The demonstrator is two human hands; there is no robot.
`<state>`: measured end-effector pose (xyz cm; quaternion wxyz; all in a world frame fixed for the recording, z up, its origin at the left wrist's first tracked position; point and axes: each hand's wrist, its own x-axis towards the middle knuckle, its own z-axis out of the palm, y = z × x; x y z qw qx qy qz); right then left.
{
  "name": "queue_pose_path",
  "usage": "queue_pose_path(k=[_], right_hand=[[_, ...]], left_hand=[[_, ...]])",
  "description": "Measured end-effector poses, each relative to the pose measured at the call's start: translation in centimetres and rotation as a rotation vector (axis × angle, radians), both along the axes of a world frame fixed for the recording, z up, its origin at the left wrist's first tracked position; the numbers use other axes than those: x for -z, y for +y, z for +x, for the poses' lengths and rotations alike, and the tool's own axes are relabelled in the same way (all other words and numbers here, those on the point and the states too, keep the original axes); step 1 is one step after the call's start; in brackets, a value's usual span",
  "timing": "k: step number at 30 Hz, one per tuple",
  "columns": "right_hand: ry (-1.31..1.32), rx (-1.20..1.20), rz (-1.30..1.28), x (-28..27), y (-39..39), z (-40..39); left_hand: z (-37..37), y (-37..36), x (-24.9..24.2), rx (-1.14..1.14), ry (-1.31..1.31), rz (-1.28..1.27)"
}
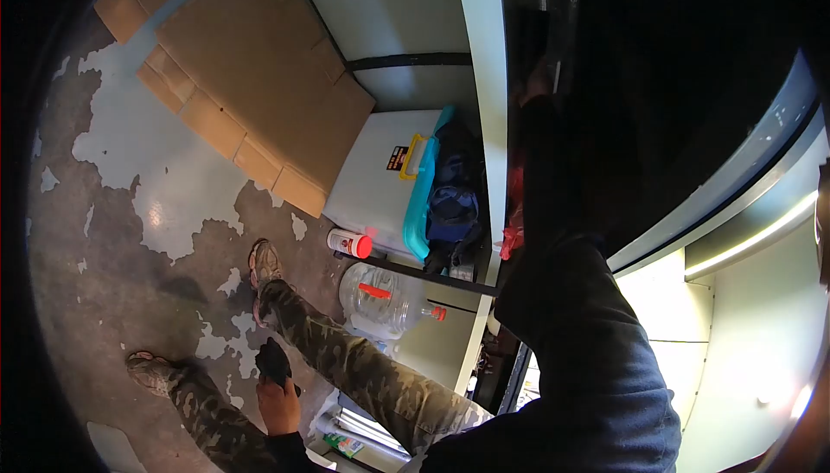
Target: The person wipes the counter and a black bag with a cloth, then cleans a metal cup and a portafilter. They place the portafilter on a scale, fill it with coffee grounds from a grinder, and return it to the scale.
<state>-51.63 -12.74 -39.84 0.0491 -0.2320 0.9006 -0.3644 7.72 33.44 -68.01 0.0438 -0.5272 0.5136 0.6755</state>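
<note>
My left hand (278, 405) hangs low over the floor beside my leg, its fingers closed around a black, soft-looking item (273, 362). Whether that is a cloth or a glove I cannot make out. With the arm stretched far out, my right hand (538, 84) reaches into a very dark space beyond a pale upright edge (484, 84). Only part of that hand shows in the shadow, so its fingers and anything in them are hidden. Something red and crinkled (513, 214) lies near my right forearm.
A storage bin (372, 157) with a turquoise lid stands by flattened cardboard (259, 67), dark fabric on its lid. Close by are a white tub (346, 242) with a red cap and a clear water jug (376, 300). A bright lit panel (679, 335) is beside my right arm.
</note>
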Motion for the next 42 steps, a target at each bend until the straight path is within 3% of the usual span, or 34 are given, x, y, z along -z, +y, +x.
queue_pose_path(k=[8, 13, 16, 19, 21, 23, 25, 26, 28, 30, 32, 34, 35, 36, 37, 40, 42], right_hand=[[0.0, 0.113, 0.002, 0.5, -2.4, 2.9], [0.054, 0.194, 0.003, 1.8, 1.2, 7.1], [0.128, 0.098, 0.006, 2.8, 4.6, 9.9], [0.115, -0.008, 0.085, 4.0, 7.9, 15.3], [0.085, -0.117, 0.196, 5.0, 10.7, 20.2], [0.023, -0.275, 0.403, 6.0, 14.7, 25.4], [-0.122, -0.542, 0.698, 7.2, 20.1, 32.0], [-0.059, -0.897, 0.377, 16.6, 26.9, 31.5], [-0.442, -1.257, 0.704, 17.2, 33.8, 40.9], [-1.132, -0.997, 0.803, 12.3, 38.1, 50.9], [-1.49, -0.74, 0.824, 6.4, 39.9, 58.2], [-1.474, -0.657, 0.761, 0.6, 38.5, 62.1], [-1.43, -0.633, 0.716, -2.1, 37.1, 63.3], [-1.355, -0.703, 0.678, -3.0, 35.8, 63.6], [-1.441, -0.603, 0.635, -1.9, 34.9, 63.6], [-1.497, -0.746, 0.609, -6.6, 31.0, 61.7], [-1.186, -0.932, 0.486, -8.1, 29.3, 60.4]], left_hand=[[-0.5, -0.2, -0.3, -0.017, 0.071, -0.018], [-0.9, 2.9, 1.6, 0.054, 0.0, -0.078], [-1.1, 2.4, 2.6, 0.233, -0.043, 0.003], [-0.6, 1.8, 3.0, 0.308, 0.024, -0.084], [-0.7, 3.8, 3.8, 0.086, -0.051, -0.011], [1.1, 1.6, -1.8, -0.103, 0.024, 0.012], [2.9, 1.9, -3.5, 0.18, -0.034, 0.016], [4.6, 2.0, -5.6, 0.143, -0.055, -0.077], [7.1, 0.1, -11.4, 0.024, -0.09, -0.219], [10.1, -1.9, -18.1, -0.091, -0.098, -0.339], [13.0, -3.0, -23.1, -0.11, -0.146, -0.443], [16.7, -4.2, -29.4, -0.081, -0.232, -0.509], [18.2, -5.3, -33.1, 0.043, -0.208, -0.58], [19.3, -6.0, -36.2, 0.175, -0.185, -0.64], [20.1, -6.4, -37.6, 0.293, -0.164, -0.726], [20.0, -8.8, -43.8, 0.27, 0.01, -0.796], [18.8, -11.2, -47.9, 0.223, 0.098, -0.81]])
